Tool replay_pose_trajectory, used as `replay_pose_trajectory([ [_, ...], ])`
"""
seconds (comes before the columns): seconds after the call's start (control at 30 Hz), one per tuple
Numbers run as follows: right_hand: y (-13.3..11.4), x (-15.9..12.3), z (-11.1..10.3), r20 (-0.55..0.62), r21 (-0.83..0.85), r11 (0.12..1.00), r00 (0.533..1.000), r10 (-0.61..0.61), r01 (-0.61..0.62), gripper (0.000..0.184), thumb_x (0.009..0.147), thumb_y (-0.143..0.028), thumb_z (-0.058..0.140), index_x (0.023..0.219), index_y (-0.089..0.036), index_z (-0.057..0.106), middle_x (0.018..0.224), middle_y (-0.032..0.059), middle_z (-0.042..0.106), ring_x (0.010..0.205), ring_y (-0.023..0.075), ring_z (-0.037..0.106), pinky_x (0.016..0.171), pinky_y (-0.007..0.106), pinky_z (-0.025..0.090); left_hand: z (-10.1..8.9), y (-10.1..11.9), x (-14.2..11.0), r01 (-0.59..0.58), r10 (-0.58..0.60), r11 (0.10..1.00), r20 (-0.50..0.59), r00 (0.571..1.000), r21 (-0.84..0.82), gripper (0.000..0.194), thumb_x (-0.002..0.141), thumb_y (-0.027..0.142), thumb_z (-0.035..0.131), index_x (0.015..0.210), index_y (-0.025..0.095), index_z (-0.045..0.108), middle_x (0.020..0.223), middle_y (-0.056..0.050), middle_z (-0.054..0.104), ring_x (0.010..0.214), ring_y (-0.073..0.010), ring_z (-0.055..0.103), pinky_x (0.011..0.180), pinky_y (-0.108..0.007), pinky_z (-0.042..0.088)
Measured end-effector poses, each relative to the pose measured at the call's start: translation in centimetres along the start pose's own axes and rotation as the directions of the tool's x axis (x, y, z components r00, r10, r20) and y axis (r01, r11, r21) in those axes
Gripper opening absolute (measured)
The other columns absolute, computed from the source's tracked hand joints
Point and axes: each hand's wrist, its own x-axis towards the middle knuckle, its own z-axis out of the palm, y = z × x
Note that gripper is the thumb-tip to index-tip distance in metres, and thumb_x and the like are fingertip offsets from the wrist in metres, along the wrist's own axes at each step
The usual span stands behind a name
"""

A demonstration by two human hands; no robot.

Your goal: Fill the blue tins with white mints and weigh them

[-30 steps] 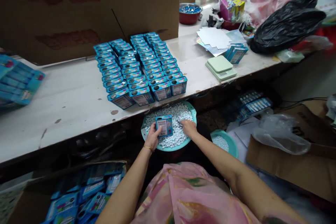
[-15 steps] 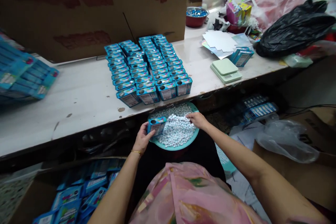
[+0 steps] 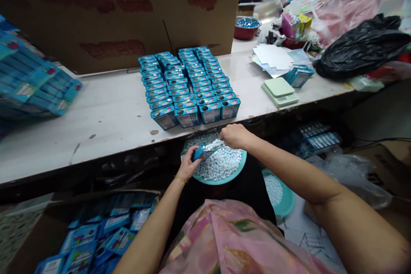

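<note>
My left hand is closed around a small blue box, held tilted over a turquoise basin. Small white pellets fill much of that basin, which rests at my lap below the table edge. Above its far side, my right hand is closed with the fingers curled down. A heap of pellets runs from those fingers to the box's upper end. Whatever carries the heap is covered by the pellets and my hand.
Rows of similar blue boxes stand on the white table before a big carton. A pale green scale sits to the right. Lower left, a carton holds blue packs. Another turquoise basin of pellets is low right.
My right hand has lifted from the pellets and moved left towards the box, bringing a heap of them. The box in my left hand has tipped over to the right.
</note>
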Motion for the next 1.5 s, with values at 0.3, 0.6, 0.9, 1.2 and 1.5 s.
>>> replay_pose_trajectory([
  [0.3, -2.0, 0.1, -1.2, -0.028, -0.042, 0.999, 1.000, -0.003, 0.001, 0.026, 0.077, -0.016, 0.041, 0.094, -0.012, 0.061, 0.089, 0.0155, 0.063, 0.089, 0.0232, 0.059, 0.075, 0.033, 0.043, -0.1, -0.6, -0.1, 0.031, -0.038, 0.992, -0.057, 0.998, -0.119, 0.039, 0.060, 0.026, 0.062, 0.097, 0.021, 0.051, 0.094, -0.002, 0.054, 0.091, -0.0188, 0.049, 0.086, -0.031, 0.034],
  [0.6, 1.7, -2.7, 1.4, -0.004, 0.013, 0.994, 0.994, 0.105, -0.105, 0.027, 0.074, -0.013, 0.041, 0.089, -0.020, 0.062, 0.086, 0.0105, 0.064, 0.085, 0.0233, 0.059, 0.070, 0.032, 0.042, -0.4, -0.9, 0.2, 0.074, -0.092, 0.976, -0.076, 0.993, -0.203, 0.042, 0.057, 0.025, 0.065, 0.097, 0.020, 0.052, 0.095, -0.003, 0.056, 0.092, -0.0200, 0.050, 0.088, -0.035, 0.034],
  [0.9, 2.8, -2.4, 14.2, 0.093, 0.293, 0.898, 0.945, 0.315, -0.328, 0.030, 0.079, -0.010, 0.036, 0.096, -0.020, 0.059, 0.097, 0.0081, 0.062, 0.092, 0.0183, 0.057, 0.075, 0.026, 0.040, 0.7, -2.6, -0.2, 0.363, -0.440, 0.722, 0.014, 0.898, -0.590, 0.049, 0.059, 0.031, 0.067, 0.101, 0.021, 0.043, 0.095, -0.003, 0.057, 0.087, -0.0166, 0.056, 0.080, -0.036, 0.043],
  [1.2, 0.4, 1.7, 17.4, 0.073, 0.484, 0.782, 0.909, 0.411, -0.392, 0.029, 0.085, -0.027, 0.035, 0.105, -0.030, 0.056, 0.104, -0.0008, 0.061, 0.095, 0.0158, 0.055, 0.076, 0.024, 0.040, 3.3, -0.8, 0.9, 0.374, -0.400, 0.721, 0.089, 0.912, -0.583, 0.048, 0.061, 0.033, 0.065, 0.102, 0.022, 0.043, 0.097, -0.005, 0.057, 0.091, -0.0186, 0.055, 0.079, -0.037, 0.044],
  [1.5, 3.6, -0.5, 15.0, -0.017, 0.584, 0.767, 0.941, 0.338, -0.265, 0.025, 0.081, -0.030, 0.043, 0.097, -0.028, 0.062, 0.091, -0.0019, 0.065, 0.083, 0.0133, 0.058, 0.068, 0.020, 0.041, -1.2, -3.0, -0.9, 0.177, -0.245, 0.901, -0.126, 0.961, -0.396, 0.048, 0.059, 0.026, 0.066, 0.103, 0.021, 0.046, 0.100, -0.003, 0.054, 0.094, -0.0175, 0.051, 0.088, -0.035, 0.036],
])
